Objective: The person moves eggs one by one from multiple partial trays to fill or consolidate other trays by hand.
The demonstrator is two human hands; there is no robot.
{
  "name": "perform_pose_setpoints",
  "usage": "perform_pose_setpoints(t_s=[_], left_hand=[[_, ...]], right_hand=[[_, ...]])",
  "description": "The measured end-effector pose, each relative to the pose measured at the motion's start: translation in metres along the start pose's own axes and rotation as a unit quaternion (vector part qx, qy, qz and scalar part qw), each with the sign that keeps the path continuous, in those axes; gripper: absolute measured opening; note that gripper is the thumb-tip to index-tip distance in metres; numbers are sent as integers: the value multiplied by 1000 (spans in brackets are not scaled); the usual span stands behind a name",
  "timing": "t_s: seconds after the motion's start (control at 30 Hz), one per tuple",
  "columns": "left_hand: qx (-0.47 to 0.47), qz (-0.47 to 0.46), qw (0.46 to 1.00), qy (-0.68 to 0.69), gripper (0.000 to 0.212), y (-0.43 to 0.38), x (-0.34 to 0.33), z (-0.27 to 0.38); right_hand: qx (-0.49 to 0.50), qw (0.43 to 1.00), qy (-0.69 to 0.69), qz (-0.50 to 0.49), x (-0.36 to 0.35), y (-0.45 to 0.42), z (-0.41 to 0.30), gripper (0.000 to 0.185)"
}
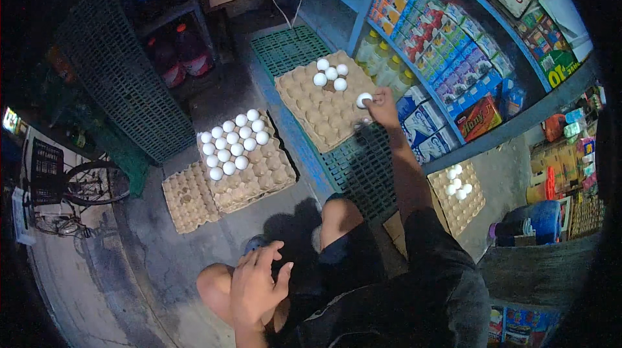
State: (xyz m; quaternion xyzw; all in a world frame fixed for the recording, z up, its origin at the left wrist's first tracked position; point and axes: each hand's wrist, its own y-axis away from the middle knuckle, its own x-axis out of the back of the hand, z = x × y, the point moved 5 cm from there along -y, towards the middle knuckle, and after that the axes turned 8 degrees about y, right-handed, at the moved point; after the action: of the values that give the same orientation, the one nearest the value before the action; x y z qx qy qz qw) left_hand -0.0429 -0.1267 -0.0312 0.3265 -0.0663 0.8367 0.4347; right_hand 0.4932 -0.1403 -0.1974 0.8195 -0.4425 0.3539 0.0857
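Note:
Between the fingertips of my right hand (384, 109) is a white egg (364, 100), at the right edge of a cardboard egg tray (311, 114). Several white eggs (331, 74) sit in the far part of that tray. Above my bent left knee (213, 277), my left hand (260, 275) is raised with its fingers apart and nothing in it. On the floor beyond it, another cardboard tray (267, 173) carries several rows of white eggs (236, 149). A smaller-looking cardboard tray (191, 202) with bare cups lies against its left side.
Green plastic slatted platforms (347, 168) lie beneath the near tray. A blue shelf (466, 151) with packed drinks borders my right. Farther right, one more egg tray (459, 204) holds several eggs. A dark plastic lattice panel (129, 76) leans at left, near a bicycle wheel (97, 180).

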Motion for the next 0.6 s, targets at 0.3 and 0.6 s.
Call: perform_pose_setpoints(t_s=[0.3,0.6], left_hand=[[-4,-10,1000,2,42,-2,-5,-8],[-29,-25,999,6,42,-4,-8,-6]], right_hand=[[101,836,-506,-188,35,27,-62,47],[72,842,-498,-195,35,37,-64,51]])
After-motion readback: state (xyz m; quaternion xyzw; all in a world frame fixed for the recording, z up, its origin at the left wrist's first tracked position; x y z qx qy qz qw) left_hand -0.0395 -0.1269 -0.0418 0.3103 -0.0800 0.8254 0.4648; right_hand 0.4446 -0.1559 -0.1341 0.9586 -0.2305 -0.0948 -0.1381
